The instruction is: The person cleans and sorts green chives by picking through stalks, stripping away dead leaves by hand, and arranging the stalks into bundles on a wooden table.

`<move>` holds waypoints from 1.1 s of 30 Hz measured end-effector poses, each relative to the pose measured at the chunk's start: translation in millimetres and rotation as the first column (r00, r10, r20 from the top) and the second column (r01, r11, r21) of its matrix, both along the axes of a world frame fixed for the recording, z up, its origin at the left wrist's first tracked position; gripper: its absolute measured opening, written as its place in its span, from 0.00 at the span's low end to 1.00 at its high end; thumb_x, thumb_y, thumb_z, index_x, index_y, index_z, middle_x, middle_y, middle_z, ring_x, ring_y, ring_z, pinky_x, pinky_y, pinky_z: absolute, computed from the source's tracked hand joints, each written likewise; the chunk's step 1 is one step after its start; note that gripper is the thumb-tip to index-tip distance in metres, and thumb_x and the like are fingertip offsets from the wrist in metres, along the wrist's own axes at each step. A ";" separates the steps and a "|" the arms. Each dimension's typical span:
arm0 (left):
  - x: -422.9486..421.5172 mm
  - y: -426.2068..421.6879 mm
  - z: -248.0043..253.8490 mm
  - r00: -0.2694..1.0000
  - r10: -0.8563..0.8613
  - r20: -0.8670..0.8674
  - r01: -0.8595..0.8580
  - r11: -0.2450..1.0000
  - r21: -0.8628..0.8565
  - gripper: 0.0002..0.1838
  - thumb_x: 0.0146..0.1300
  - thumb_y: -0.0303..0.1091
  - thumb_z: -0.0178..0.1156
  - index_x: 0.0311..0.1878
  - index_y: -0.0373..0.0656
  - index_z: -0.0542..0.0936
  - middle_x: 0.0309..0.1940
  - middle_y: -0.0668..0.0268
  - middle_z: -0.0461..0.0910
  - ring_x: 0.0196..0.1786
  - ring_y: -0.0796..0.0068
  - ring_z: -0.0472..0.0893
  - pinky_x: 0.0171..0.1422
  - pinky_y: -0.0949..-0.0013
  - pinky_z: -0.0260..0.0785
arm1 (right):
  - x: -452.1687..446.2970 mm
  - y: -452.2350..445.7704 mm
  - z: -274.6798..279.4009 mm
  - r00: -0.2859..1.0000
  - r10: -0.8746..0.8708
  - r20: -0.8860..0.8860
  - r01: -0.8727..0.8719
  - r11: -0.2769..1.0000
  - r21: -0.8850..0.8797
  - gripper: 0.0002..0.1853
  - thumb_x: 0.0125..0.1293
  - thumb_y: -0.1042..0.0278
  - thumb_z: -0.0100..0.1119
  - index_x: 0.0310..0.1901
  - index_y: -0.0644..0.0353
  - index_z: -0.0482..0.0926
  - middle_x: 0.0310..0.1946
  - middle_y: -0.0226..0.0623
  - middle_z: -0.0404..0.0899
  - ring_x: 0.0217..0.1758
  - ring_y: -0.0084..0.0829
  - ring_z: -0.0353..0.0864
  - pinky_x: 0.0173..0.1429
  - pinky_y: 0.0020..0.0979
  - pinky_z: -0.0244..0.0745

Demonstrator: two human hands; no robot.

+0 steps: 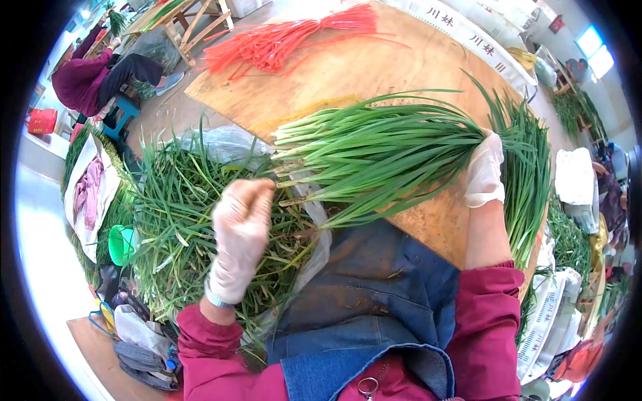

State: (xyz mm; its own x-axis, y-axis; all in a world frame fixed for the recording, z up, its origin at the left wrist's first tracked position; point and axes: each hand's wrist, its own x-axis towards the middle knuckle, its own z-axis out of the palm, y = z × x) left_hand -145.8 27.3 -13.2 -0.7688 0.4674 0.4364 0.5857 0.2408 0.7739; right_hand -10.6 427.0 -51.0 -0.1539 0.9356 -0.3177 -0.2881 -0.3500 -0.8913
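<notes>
My right hand, in a thin white glove, is closed around the leafy part of a bunch of garlic chives. The bunch lies across the board with its pale root ends spread toward the left. My left hand, also gloved, has its fingers pinched together just beside those root ends. Whatever is between its fingertips is too small to make out. Beneath the left hand is a big heap of loose chive leaves and trimmings on clear plastic.
Red plastic ties lie on the wooden board. More chives are stacked along its right edge. A white printed crate stands behind. At the left are a green cup and a seated person on a blue stool.
</notes>
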 end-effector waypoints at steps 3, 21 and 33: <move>12.6 15.0 -12.7 0.937 -0.031 -0.348 -0.034 0.983 -0.178 0.10 0.50 0.27 0.64 0.37 0.40 0.79 0.32 0.58 0.77 0.36 0.58 0.76 0.41 0.63 0.69 | -3.2 -10.0 5.8 0.997 0.071 -0.034 -0.070 0.997 0.017 0.11 0.53 0.65 0.52 0.30 0.66 0.77 0.26 0.38 0.77 0.26 0.33 0.73 0.36 0.34 0.70; 54.2 34.8 -27.4 0.616 -0.053 0.786 -0.201 0.954 0.223 0.04 0.55 0.24 0.61 0.34 0.38 0.82 0.24 0.72 0.77 0.28 0.84 0.72 0.35 0.78 0.65 | -6.5 -39.9 35.9 0.969 -0.110 0.220 0.111 0.994 0.009 0.14 0.52 0.65 0.57 0.36 0.68 0.76 0.33 0.41 0.78 0.30 0.34 0.72 0.39 0.36 0.69; 44.5 35.1 -36.9 0.718 -0.021 0.696 -0.107 0.984 0.141 0.05 0.58 0.27 0.57 0.32 0.35 0.79 0.21 0.69 0.76 0.27 0.81 0.73 0.36 0.77 0.65 | -12.7 -27.0 24.8 0.973 -0.195 0.120 0.194 0.981 0.022 0.12 0.50 0.69 0.60 0.32 0.71 0.76 0.29 0.40 0.77 0.27 0.32 0.72 0.35 0.34 0.69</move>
